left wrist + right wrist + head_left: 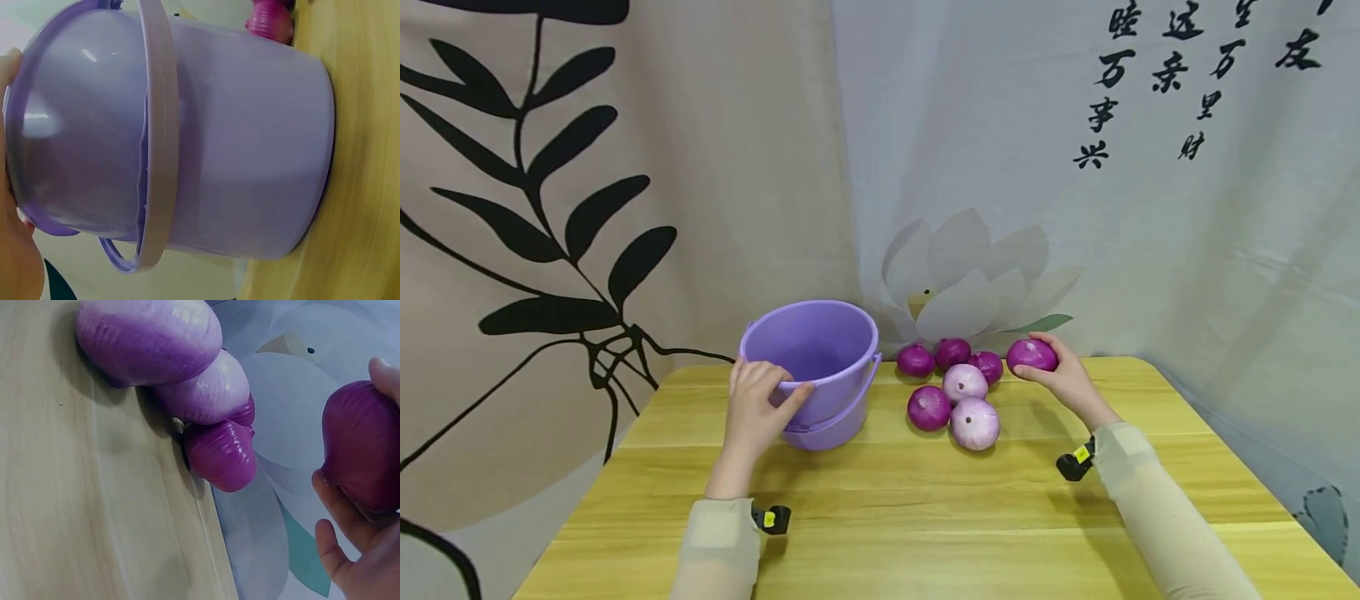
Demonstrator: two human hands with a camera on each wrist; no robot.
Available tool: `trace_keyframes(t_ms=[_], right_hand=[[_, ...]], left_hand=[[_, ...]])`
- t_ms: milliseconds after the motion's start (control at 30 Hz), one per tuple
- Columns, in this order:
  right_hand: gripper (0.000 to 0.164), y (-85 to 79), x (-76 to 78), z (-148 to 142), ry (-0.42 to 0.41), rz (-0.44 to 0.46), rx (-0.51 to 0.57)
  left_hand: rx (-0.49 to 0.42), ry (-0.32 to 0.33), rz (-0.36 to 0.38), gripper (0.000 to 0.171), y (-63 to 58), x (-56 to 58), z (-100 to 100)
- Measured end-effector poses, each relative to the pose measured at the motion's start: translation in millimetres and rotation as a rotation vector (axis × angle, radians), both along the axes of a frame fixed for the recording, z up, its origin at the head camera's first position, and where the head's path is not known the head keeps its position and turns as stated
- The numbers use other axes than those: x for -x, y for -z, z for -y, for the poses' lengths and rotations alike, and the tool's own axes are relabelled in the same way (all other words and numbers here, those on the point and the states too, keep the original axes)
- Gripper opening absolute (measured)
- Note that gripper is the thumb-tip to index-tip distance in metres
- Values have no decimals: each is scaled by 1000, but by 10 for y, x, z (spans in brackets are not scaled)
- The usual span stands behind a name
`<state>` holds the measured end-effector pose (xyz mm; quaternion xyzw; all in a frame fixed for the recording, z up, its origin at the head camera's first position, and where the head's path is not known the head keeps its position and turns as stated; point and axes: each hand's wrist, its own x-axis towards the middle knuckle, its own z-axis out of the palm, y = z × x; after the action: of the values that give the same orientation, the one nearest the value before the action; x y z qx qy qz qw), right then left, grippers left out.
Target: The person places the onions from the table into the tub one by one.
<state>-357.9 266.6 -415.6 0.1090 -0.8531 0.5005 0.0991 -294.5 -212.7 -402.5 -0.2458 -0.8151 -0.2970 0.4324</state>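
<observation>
A purple bucket [842, 429] stands at the back left of the wooden table, its handle hanging down the side. My left hand [760, 408] grips the near left of its rim, thumb on the outside and fingers over the edge. In my right hand [1067, 379] is a purple onion [1032, 355], held between thumb and fingers above the table's back edge. The right wrist view shows the same onion [362, 447] well away from the others. Just right of the bucket lies a cluster of onions, among them a dark purple onion [928, 408] and a paler onion [975, 423].
The wooden table [910, 525] reaches back to a printed cloth [760, 167] hanging behind it, with leaves, a lotus and black writing. More purple onions, such as the onion [915, 360] nearest the bucket, lie along the table's back edge.
</observation>
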Motion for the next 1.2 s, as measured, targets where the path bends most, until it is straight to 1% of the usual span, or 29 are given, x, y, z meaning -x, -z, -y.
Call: trace_keyframes(t_ms=[100,300,500,833,1200], right_hand=[[76,-2,-4,32,-4,0,-5],[76,-12,-8,77,-6,-7,-12],[76,-34,6,92,-14,-8,-3],[78,-93,21,143,-23,-7,1],[75,-127,56,219,-35,-35,-6]], left_hand=[[0,-1,-2,34,0,3,6],[2,-3,-3,28,8,23,11],[1,-8,2,26,7,21,10],[9,-15,4,26,14,28,18],[-1,-9,3,27,26,21,10]])
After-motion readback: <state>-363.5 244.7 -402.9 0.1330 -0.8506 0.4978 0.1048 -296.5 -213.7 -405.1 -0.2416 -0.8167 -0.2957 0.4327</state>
